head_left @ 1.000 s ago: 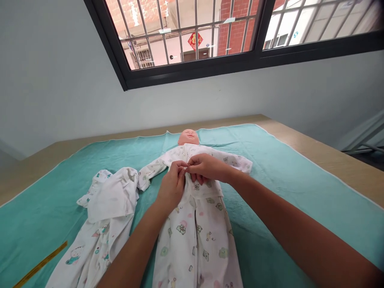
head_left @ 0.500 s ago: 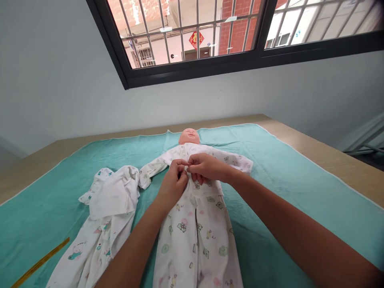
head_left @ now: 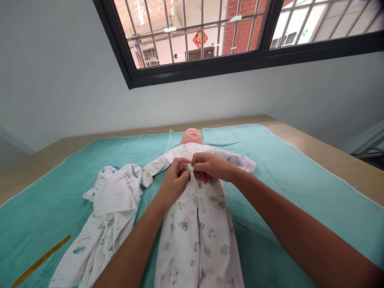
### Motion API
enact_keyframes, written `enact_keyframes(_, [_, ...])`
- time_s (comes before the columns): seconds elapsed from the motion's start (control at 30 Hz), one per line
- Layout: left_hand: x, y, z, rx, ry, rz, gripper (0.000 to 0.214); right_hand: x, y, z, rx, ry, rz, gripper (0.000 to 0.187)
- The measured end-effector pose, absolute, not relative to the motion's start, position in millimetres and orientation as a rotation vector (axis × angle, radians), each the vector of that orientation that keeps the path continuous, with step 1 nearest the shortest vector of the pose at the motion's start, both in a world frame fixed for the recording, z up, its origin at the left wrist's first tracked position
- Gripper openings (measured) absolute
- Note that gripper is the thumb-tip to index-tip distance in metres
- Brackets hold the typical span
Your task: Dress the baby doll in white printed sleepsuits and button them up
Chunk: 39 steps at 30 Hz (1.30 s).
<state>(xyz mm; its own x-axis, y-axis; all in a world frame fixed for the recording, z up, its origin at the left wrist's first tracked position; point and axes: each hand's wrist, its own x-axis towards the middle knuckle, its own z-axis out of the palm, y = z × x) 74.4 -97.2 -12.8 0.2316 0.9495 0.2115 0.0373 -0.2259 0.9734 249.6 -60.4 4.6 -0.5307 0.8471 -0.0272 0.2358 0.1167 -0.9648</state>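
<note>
A baby doll (head_left: 192, 136) lies face up, dressed in a white printed baby shirt (head_left: 210, 188) and matching baby trousers (head_left: 204, 240). My left hand (head_left: 177, 176) pinches the front edge of the shirt at the chest, its fingers closed. Close beside it, my right hand (head_left: 211, 166) also pinches the shirt front, thumb and forefinger together. Between the fingertips of both hands shows a small pale button (head_left: 191, 169). The doll's sleeves stretch out to either side. Its hands and feet are not visible.
A second set of white baby clothes (head_left: 115, 192) lies to the left of the doll. A yellow strip (head_left: 42, 260) rests at the lower left. Turquoise cloth (head_left: 279, 192) covers the wooden table (head_left: 324, 152), which stands against a wall under a barred window (head_left: 198, 36).
The button has come into view between my fingertips, and my hands have drawn slightly apart. The whole scene has shifted a little to the right in view.
</note>
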Motion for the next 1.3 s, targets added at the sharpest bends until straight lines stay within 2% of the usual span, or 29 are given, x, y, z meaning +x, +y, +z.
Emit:
enact_keyframes(0.1, [75.2, -96.3, -15.6, 1.493, 1.058, 1.264, 0.016, 249.2, -57.3, 1.4, -1.033, -1.659, 1.429, 0.012])
enact_keyframes(0.23, [75.8, -87.9, -13.3, 1.486, 1.178, 1.311, 0.020, 245.9, -53.3, -6.4, -1.135, -1.463, 1.089, 0.022])
enact_keyframes(0.33, [80.0, -74.7, -4.3, 1.489, 1.256, 1.254, 0.025, 243.1, -52.4, -7.3, -1.218, -1.541, 0.932, 0.026])
enact_keyframes(0.47, [88.6, -55.6, 10.5, 1.472, 1.293, 1.135, 0.021, 241.8, -46.7, 5.8, -1.384, -1.737, 0.867, 0.041])
enact_keyframes(0.6, [87.5, -42.4, 20.5, 1.448, 1.278, 1.000, 0.025, 245.7, -31.2, 17.9, -1.416, -1.859, 1.040, 0.047])
enact_keyframes(0.77, [78.6, -34.0, 30.2, 1.507, 1.260, 0.794, 0.031, 257.7, -17.2, 8.7, -1.179, -1.742, 1.363, 0.029])
enact_keyframes(0.9, [78.4, -35.2, 36.7, 1.524, 1.265, 0.764, 0.025, 265.3, -15.9, 1.3, -1.074, -1.689, 1.503, 0.027])
enact_keyframes(1.03, [79.2, -36.7, 39.1, 1.532, 1.268, 0.757, 0.023, 269.4, -15.4, 1.7, -1.026, -1.724, 1.551, 0.027])
enact_keyframes(1.17, [78.5, -36.0, 39.0, 1.566, 1.263, 0.746, 0.029, 271.0, -15.9, 3.2, -0.985, -1.726, 1.559, 0.030])
enact_keyframes(1.3, [78.7, -36.8, 38.1, 1.573, 1.261, 0.779, 0.024, 268.4, -17.0, 2.1, -1.011, -1.700, 1.538, 0.031])
